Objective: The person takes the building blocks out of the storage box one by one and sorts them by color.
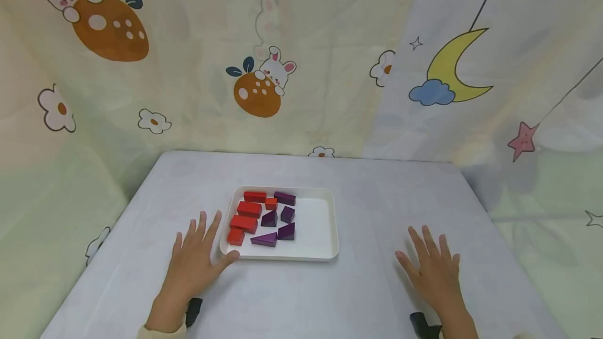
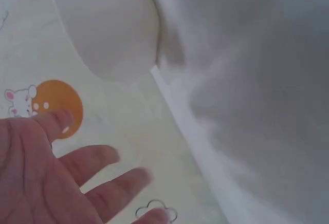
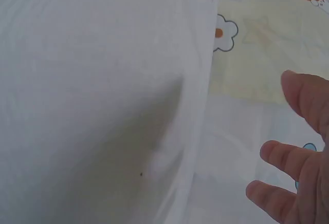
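A white tray point(image 1: 313, 224) holds several red blocks point(image 1: 248, 209) on its left side and several purple blocks point(image 1: 286, 232) beside them. Fingers spread, the left hand point(image 1: 193, 263) is at the tray's left front corner, its thumb tip by the rim; whether it touches cannot be told. The right hand point(image 1: 435, 276) is spread well to the right of the tray, holding nothing. In the left wrist view the left hand point(image 2: 56, 178) shows its palm and spread fingers. The right wrist view shows part of the right hand point(image 3: 303, 157), also holding nothing.
A white cloth covers the table point(image 1: 367, 198). Behind and beside it hangs a patterned curtain point(image 1: 330, 67) with rabbits, flowers and a moon. Black straps point(image 1: 193, 312) are at both wrists.
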The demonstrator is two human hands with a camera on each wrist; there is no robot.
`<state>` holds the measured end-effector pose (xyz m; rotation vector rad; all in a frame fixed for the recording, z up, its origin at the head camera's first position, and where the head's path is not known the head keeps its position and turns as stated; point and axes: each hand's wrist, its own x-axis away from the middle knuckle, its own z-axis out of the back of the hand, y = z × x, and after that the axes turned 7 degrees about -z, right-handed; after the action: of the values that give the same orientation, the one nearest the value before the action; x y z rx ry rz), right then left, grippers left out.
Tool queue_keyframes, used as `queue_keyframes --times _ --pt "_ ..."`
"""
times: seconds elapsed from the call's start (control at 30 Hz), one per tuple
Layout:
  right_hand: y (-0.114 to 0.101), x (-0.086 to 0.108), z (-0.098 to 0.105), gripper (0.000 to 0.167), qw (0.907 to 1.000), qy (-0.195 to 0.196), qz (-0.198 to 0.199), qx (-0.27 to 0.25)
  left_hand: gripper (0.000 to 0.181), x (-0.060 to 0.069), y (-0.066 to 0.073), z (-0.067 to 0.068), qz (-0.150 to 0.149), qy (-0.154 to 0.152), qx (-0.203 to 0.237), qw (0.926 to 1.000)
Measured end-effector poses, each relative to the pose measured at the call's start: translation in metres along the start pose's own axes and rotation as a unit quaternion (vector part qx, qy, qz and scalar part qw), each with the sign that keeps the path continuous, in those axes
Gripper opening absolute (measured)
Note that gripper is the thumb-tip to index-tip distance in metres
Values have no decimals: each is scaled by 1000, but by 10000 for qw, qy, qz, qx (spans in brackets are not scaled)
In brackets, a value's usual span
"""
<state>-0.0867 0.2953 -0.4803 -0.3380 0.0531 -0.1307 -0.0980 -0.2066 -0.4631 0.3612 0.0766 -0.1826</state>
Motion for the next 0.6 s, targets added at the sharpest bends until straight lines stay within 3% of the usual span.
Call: queue_keyframes --times 0.13,0.3,0.6 --pt "-3 0 -4 75 9995 130 180 -223 82 -1 -1 -3 195 -302 964 9947" --pt "-16 -2 -7 69 9957 323 524 -694 60 -6 -6 -9 470 -474 2186 9735" --pt "-65 -16 -7 59 9787 327 1120 -1688 51 -8 -16 -16 758 -499 3183 9436"
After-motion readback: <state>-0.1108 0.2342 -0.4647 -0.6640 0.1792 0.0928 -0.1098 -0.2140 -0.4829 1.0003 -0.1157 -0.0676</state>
